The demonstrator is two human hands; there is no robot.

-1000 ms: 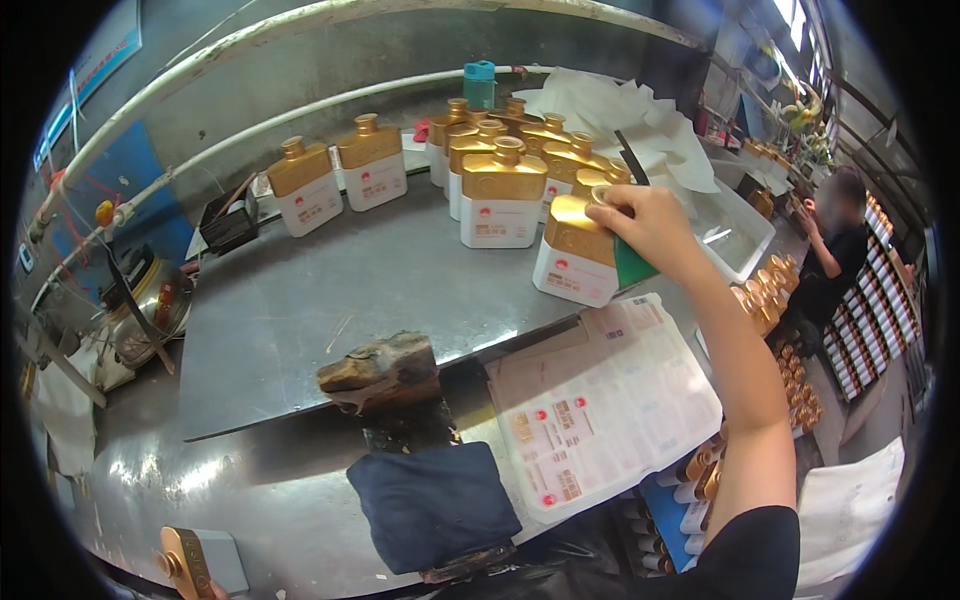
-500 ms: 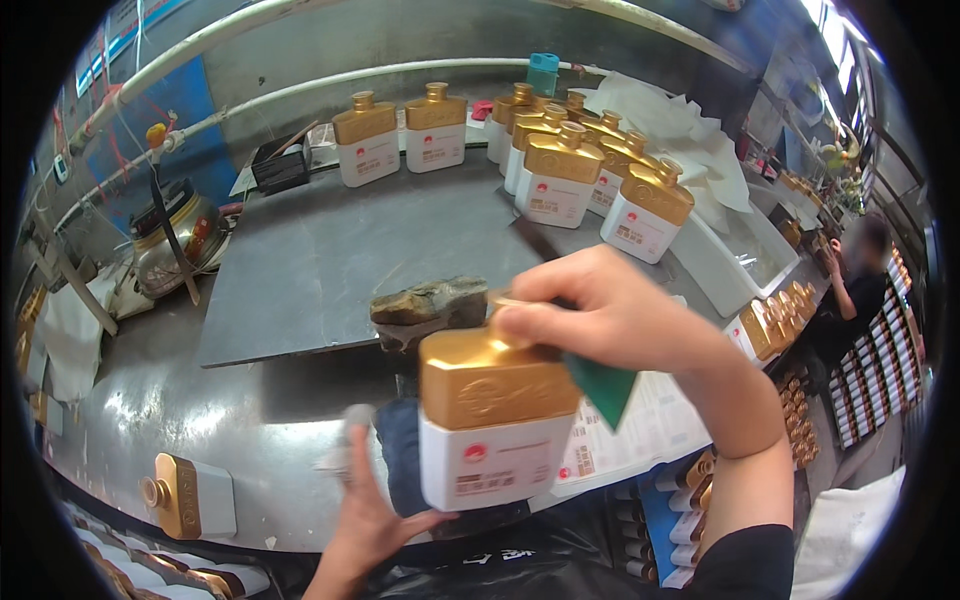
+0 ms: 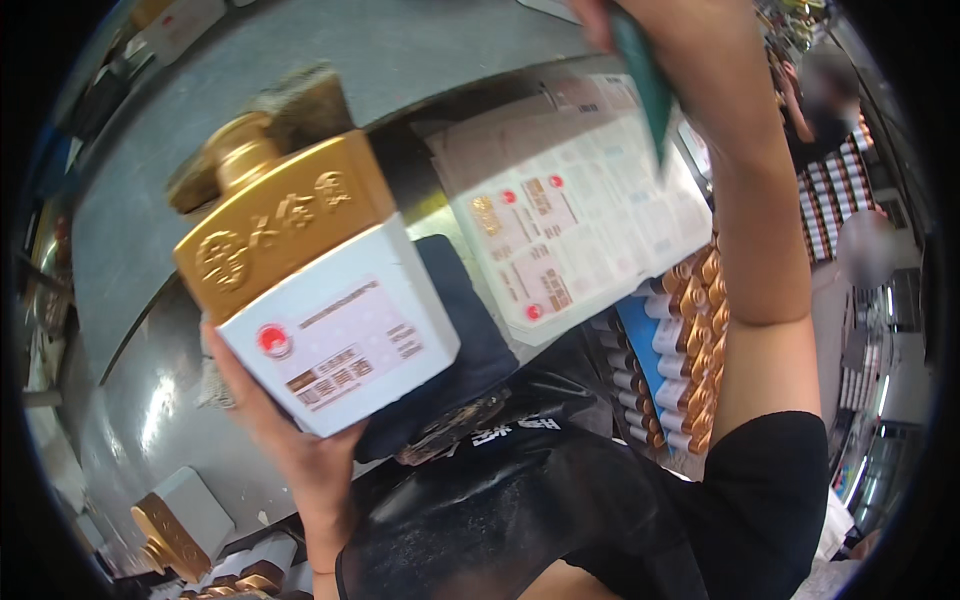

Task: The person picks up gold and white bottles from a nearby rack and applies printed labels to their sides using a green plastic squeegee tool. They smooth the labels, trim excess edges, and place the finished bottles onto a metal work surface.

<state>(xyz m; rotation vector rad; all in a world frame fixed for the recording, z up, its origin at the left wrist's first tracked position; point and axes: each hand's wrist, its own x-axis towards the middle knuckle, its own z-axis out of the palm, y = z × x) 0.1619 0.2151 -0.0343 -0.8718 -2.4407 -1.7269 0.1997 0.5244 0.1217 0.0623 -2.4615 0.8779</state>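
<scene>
My left hand (image 3: 300, 455) grips a flat gold-and-white bottle (image 3: 345, 330) by its left side and base; the bottle leans, gold neck up and left, its white labelled face toward me. Folded dark blue cloth (image 3: 445, 285) lies behind and right of the bottle. Behind its neck sits a rough brownish stone-like block (image 3: 310, 105), partly hidden. At the top edge my right hand (image 3: 645, 25), partly cut off, is closed on a green pointed flat tool (image 3: 650, 95). Below that tool lies a printed label sheet (image 3: 610, 215) with red and gold marks.
Another gold-and-white bottle (image 3: 190, 515) lies at the lower left, above more bottles (image 3: 260, 565). Several bottles (image 3: 690, 345) are stacked at the bench's right side. A person (image 3: 825, 110) is at the far right, near rows of bottles (image 3: 840, 190). A dark board (image 3: 420, 60) covers the back.
My right hand has let go of the bottle's neck and moved up and right with the green tool. My left hand has taken the bottle. The view has dropped toward the near bench.
</scene>
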